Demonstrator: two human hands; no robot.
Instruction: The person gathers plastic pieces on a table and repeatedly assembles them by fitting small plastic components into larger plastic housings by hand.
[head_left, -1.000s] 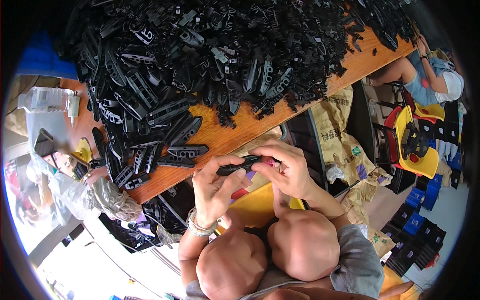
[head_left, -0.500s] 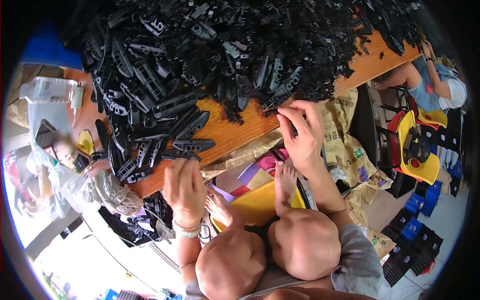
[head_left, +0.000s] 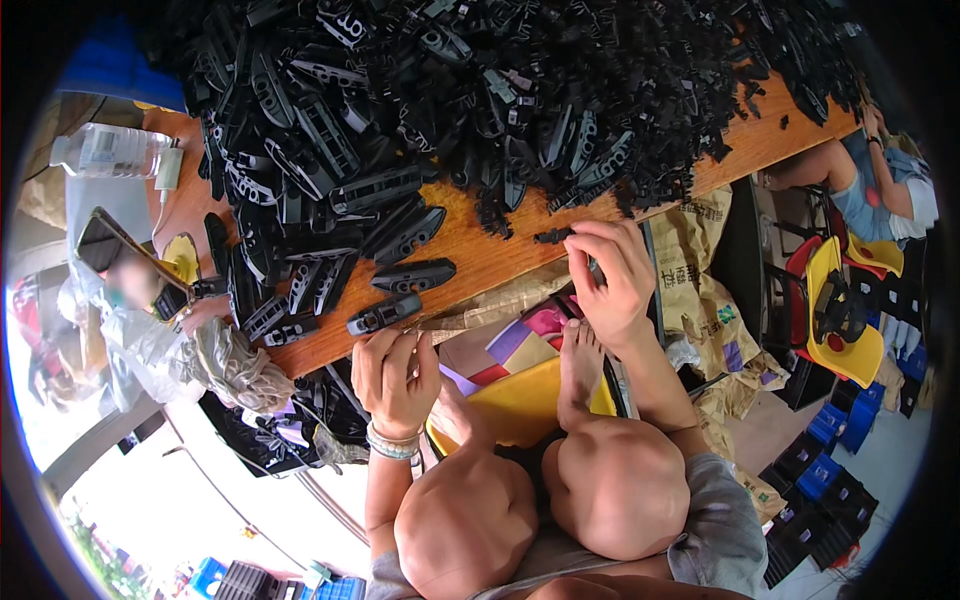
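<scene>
My right hand (head_left: 612, 275) is raised near the table's front edge. Its thumb and forefinger pinch a small black plastic piece (head_left: 552, 236). My left hand (head_left: 392, 378) hovers at the same edge, further left, back of the hand up and fingers curled; what its fingertips hold, if anything, is hidden. Just beyond those fingers is a dark boat-shaped plastic part (head_left: 385, 314), and whether they touch it I cannot tell. Another long slotted part (head_left: 414, 275) lies on the wood behind it. A large heap of black plastic parts (head_left: 430, 120) covers most of the tabletop.
The wooden table (head_left: 500, 265) ends in front of my knees. Brown paper sacks (head_left: 690, 270) hang at the right. A clear bottle (head_left: 110, 150) and a phone (head_left: 120, 250) stand at left. A yellow chair (head_left: 845, 330) and a seated person (head_left: 880, 170) are at far right.
The view has shifted slightly, moving the table right and down. My left hand has turned a little, uncovering more of the boat-shaped part. The small piece in my right hand now shows clearly.
</scene>
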